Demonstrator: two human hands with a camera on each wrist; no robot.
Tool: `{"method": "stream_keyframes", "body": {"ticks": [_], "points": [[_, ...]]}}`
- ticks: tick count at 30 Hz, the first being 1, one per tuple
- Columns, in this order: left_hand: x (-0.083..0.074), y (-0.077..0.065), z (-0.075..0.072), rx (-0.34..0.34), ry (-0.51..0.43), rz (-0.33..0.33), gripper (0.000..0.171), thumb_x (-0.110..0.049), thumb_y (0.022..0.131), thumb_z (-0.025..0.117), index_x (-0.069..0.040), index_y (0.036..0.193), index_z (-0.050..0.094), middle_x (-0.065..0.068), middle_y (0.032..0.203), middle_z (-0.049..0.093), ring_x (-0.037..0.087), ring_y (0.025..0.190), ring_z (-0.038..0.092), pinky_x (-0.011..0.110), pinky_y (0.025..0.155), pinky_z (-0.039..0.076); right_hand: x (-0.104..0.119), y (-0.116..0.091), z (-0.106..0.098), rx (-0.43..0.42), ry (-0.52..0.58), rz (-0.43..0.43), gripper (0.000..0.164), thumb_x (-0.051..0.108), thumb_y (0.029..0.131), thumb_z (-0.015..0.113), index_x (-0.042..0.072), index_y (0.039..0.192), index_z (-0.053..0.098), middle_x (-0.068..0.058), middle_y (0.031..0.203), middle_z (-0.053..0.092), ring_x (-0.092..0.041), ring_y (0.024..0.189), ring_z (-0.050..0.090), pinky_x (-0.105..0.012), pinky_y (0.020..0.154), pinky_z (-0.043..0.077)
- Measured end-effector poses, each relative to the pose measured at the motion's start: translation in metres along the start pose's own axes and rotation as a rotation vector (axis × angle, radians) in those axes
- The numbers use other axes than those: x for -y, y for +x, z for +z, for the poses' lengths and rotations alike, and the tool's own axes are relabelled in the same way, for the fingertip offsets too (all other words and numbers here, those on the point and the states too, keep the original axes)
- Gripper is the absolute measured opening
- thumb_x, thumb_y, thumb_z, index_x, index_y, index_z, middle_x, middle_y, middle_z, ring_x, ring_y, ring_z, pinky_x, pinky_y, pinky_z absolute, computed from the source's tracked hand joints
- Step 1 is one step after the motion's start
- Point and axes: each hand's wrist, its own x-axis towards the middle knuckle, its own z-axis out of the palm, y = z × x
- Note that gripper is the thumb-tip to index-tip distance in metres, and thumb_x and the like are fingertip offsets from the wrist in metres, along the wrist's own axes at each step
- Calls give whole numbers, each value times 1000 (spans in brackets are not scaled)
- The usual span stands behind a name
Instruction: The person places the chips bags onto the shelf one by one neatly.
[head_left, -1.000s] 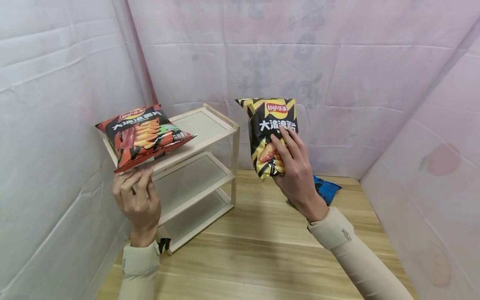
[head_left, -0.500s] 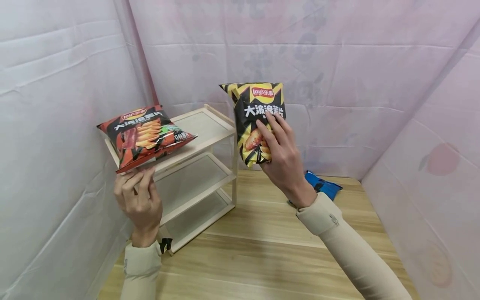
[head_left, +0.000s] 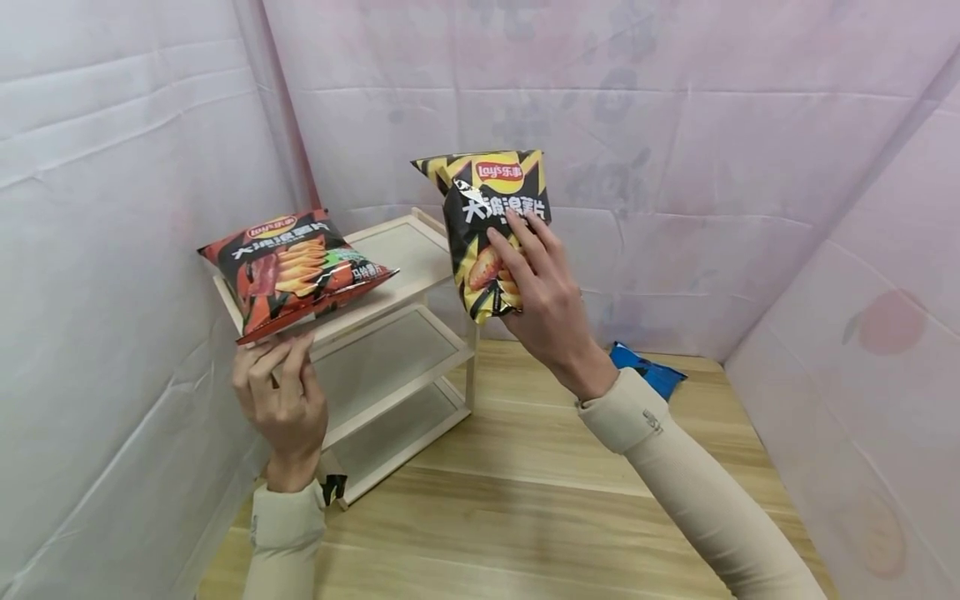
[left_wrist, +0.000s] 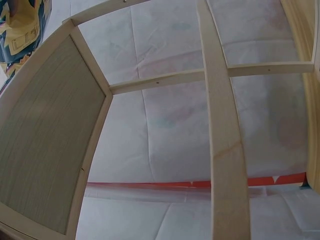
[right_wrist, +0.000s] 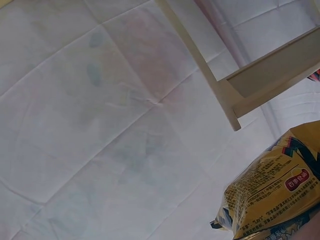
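Note:
My right hand (head_left: 551, 304) grips a black-and-yellow chip bag (head_left: 468, 242), fingers across its front, held up beside the top right end of a small wooden shelf rack (head_left: 405, 292). In the right wrist view, that bag's printed yellow back (right_wrist: 272, 192) fills the lower right corner. On the rack's top tier lies a red-and-black chip bag (head_left: 292, 271), its lower edge over the front rail. Just below that edge, my left hand (head_left: 281, 400) holds the rack's top front rail with bent fingers. The left wrist view shows wooden rails (left_wrist: 225, 125) and no hand.
A blue chip bag (head_left: 648, 371) lies on the wooden tabletop (head_left: 487, 517) at the back right. White printed cloth walls (head_left: 600, 100) enclose the left, back and right. The rack stands close to the left wall, with a middle tier (head_left: 390, 358) and a bottom tier (head_left: 397, 437).
My right hand has moved the black-and-yellow chip bag left and up, toward the rack's top tier, uncovering more of the blue bag. The left hand stays at the rack's front rail.

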Motion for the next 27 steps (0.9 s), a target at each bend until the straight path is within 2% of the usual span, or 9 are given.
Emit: {"method": "stream_keyframes", "body": {"ticks": [5, 13, 27], "points": [[0, 0, -2, -1, 2, 4, 29, 19, 79, 73, -1, 98, 79, 20, 97, 64, 36, 108, 58, 48, 122, 45, 2, 5, 4, 27, -5, -13, 69, 12, 89, 83, 6, 152, 54, -24, 160, 50, -47, 151, 44, -60, 117, 49], [2, 2, -3, -1, 5, 14, 29, 20, 78, 72, -1, 98, 79, 21, 97, 64, 37, 108, 59, 49, 121, 45, 4, 13, 11, 56, 11, -64, 68, 9, 89, 81, 6, 152, 55, -23, 160, 51, -46, 152, 44, -60, 117, 48], [5, 1, -1, 15, -2, 39, 32, 18, 77, 75, -3, 100, 81, 19, 98, 66, 36, 107, 59, 46, 121, 46, 5, 26, 19, 179, 25, -101, 70, 8, 87, 81, 7, 152, 55, -20, 163, 48, -42, 152, 44, -56, 119, 48]]}}
